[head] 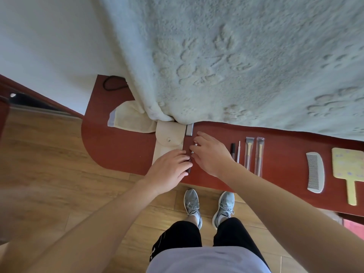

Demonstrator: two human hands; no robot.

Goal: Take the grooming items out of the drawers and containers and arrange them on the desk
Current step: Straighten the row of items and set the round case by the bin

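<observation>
A cream fabric pouch with a snap lies on the red-brown desk. My left hand rests over its lower end, fingers curled on a small dark item at the pouch's right edge. My right hand is just to the right and pinches a thin silver tool. Laid out further right are a dark pen-like stick, a thin pale stick, two wrapped brushes, a silver comb and a yellow hand mirror.
A pale green blanket hangs over the back of the desk. A cream towel lies left of the pouch, a grey flat block above my right hand, a black hair tie at the back left. Wooden floor lies below.
</observation>
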